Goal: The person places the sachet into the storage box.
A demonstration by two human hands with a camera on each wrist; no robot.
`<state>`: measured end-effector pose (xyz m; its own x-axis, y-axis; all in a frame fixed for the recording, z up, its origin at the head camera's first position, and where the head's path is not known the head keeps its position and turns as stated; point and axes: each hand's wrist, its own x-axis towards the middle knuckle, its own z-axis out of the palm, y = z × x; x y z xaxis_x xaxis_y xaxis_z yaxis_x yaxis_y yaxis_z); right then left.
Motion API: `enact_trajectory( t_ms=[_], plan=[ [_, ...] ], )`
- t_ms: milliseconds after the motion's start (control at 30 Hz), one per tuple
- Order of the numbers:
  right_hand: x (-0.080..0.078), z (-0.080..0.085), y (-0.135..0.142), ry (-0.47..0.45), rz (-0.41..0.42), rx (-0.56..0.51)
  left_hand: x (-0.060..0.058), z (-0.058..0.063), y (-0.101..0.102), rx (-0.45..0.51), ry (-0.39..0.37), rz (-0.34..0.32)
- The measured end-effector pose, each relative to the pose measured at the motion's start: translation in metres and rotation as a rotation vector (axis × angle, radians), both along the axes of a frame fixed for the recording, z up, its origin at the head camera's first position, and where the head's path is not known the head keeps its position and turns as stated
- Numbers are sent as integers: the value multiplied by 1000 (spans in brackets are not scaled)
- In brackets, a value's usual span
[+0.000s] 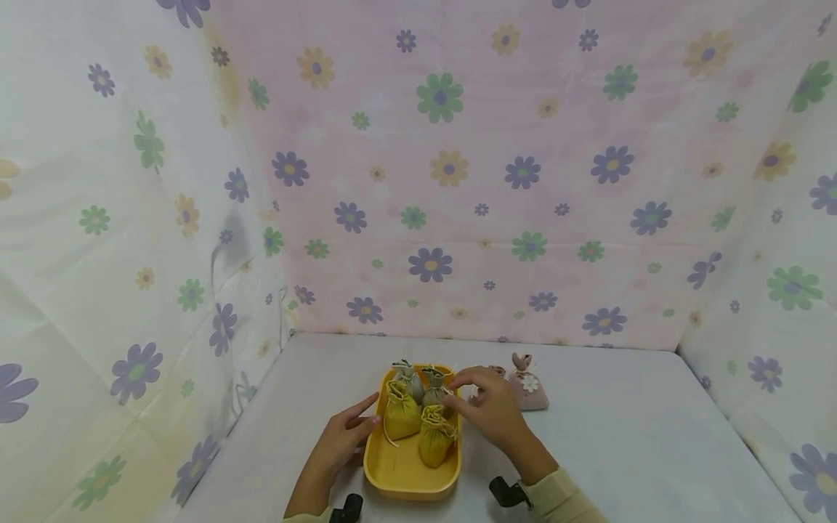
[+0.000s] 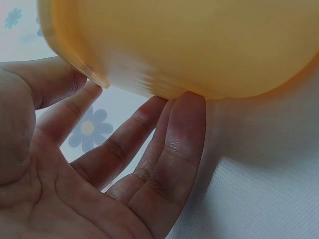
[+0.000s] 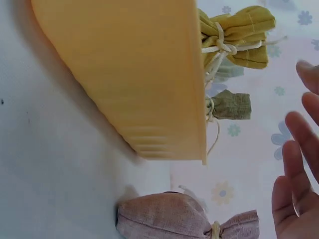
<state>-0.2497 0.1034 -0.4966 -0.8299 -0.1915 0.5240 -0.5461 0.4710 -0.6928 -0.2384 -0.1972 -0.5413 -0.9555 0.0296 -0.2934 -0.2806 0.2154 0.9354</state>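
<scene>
A yellow tray (image 1: pixel 392 476) stands on the table with small drawstring pouches in it. Two are mustard-yellow: one pouch (image 1: pixel 402 418) to the left, another pouch (image 1: pixel 434 439) near the right wall. Behind them are a pale grey-green pouch (image 1: pixel 408 381) and an olive-green pouch (image 1: pixel 434 392). My left hand (image 1: pixel 343 436) holds the tray's left side, thumb at the rim, fingertips (image 2: pixel 189 112) against the outer wall. Over the right rim, beside the olive-green pouch, hovers my right hand (image 1: pixel 490 407). Its fingers (image 3: pixel 299 132) are spread and hold nothing.
Right of the tray sits a pink pouch (image 1: pixel 531 392) with a white flower. Another pink pouch (image 1: pixel 476 394) is partly hidden behind my right hand. Flower-printed cloth (image 1: pixel 484 218) walls the back and both sides of the white table (image 1: pixel 621 436).
</scene>
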Motion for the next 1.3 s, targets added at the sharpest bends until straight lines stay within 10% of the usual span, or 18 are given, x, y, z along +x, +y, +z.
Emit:
enact_trajectory(
  t_ms=[633,1300],
  plan=[
    [-15,-8,14,132,-213,7,-2,-2,-2,4,14,-18],
    [-27,-31,29,-167,-333,-108,0,1,1,-5,-16,0]
  ],
)
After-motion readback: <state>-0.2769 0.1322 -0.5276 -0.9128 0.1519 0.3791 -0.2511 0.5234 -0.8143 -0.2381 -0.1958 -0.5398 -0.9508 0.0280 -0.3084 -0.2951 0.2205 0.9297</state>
